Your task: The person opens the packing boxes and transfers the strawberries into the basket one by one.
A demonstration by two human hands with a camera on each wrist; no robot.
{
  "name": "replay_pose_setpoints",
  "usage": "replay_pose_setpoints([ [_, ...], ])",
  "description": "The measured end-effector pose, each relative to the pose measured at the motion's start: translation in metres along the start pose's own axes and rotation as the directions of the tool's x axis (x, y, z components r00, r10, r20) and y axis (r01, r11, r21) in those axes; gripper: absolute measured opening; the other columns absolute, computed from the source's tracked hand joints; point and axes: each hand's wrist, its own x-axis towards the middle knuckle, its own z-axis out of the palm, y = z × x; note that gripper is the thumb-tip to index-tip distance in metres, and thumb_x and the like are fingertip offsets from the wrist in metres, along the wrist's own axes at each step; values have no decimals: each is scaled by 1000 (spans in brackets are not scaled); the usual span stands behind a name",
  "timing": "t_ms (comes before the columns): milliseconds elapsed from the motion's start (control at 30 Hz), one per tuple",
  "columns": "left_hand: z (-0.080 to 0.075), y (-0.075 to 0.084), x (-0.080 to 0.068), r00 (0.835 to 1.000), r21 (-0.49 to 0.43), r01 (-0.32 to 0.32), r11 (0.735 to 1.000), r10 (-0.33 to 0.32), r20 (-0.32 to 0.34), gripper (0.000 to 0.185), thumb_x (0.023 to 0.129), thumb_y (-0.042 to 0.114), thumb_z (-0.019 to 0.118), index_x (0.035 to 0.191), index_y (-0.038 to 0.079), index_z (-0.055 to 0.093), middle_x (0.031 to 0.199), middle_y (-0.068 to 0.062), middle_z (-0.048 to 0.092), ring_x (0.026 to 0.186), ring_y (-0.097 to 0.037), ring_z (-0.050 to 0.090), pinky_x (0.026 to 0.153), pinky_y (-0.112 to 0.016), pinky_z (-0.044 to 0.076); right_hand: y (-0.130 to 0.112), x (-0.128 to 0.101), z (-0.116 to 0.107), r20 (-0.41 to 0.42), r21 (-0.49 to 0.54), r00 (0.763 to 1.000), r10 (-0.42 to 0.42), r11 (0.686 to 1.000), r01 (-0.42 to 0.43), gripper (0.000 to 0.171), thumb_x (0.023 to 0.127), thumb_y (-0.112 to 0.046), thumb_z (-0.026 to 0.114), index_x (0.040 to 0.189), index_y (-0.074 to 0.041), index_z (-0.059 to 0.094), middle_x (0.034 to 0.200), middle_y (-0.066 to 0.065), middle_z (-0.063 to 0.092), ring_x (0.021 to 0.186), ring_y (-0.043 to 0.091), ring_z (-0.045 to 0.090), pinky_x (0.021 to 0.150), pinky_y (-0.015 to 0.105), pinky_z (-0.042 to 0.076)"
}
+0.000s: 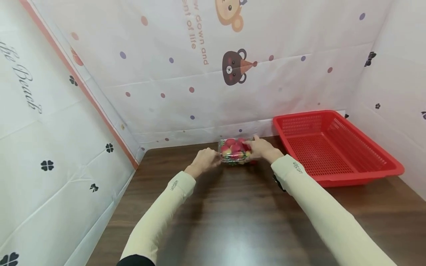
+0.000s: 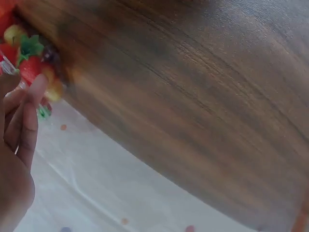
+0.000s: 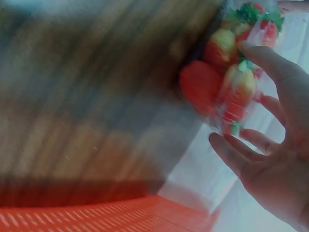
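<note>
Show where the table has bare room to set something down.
Bare table lies between the left sleeve and right sleeve, and from the left hand to the left edge. The back is crowded: fruit box at the right hand, red basket further right.

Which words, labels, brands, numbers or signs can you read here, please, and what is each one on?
"the Beach": left wall sheet, running sideways down it.
"ent of life": back wall sheet, start cut off.
"w down and": same sheet, start cut off.
"LetsSlim", as best I can tell: left cuff and right cuff; small, so the spelling is uncertain.
No numbers, and no text readable on the strawberry box or red basket.
</note>
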Motion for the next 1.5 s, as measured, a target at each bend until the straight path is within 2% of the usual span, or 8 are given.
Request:
replay_pose_setpoints([
  [133,2,6,-2,994,209,-109,972,107,25,16,92,17,71,77,13,75,77,-6,75,71,-25,72,64,-42,59,-5,1,-7,54,-16,998,-9,1000,9,83,82,-41,84,151,-9,50,135,30,47,109,41,62,100,56,53],
  [333,9,17,-1,974,459,-222,860,216,66,20,89,21,69,68,19,69,67,0,71,59,-17,67,56,-33,56,-10,2,-17,95,3,995,-9,1000,9,77,79,-35,88,144,-8,56,130,28,50,111,40,60,97,55,53],
  [567,9,19,6,966,564,-230,793,255,36,11,92,21,68,82,19,69,67,5,69,57,-10,66,55,-30,56,-4,8,-29,111,19,994,-7,1000,5,79,77,-34,90,144,-8,57,136,29,51,122,44,53,100,59,51],
  [900,16,11,1,932,628,-265,732,360,-27,17,93,37,68,94,20,69,70,7,67,57,-10,66,54,-30,54,-6,5,-29,142,88,990,-11,996,-1,78,74,-28,93,140,-5,58,118,18,67,99,28,60,87,45,58],
  [1000,16,8,-1,928,623,-258,738,368,-51,19,90,39,70,93,20,67,69,8,66,56,-10,65,53,-30,54,-9,6,-30,132,81,991,-27,997,16,75,73,-27,94,136,-5,61,114,18,66,95,27,58,80,41,58],
  [1133,20,12,-2,935,583,-232,779,345,-88,24,84,42,76,84,21,64,65,7,66,55,-11,65,53,-32,53,-8,5,-23,136,96,991,-8,995,-6,75,73,-24,93,138,-7,60,115,18,65,96,28,59,74,38,59],
  [1400,16,18,2,962,539,-217,814,272,-23,18,85,33,75,75,21,67,64,6,67,56,-11,64,54,-32,54,-15,6,-24,115,-4,992,-49,999,49,74,75,-24,92,137,-4,59,118,20,65,106,33,59,88,47,55],
  [1500,16,21,4,966,524,-208,826,259,-25,11,86,32,74,82,21,71,64,7,67,56,-11,65,55,-32,54,-15,5,-23,131,-3,990,-46,999,47,72,77,-23,91,138,-3,58,116,21,65,101,34,60,81,44,57],
])
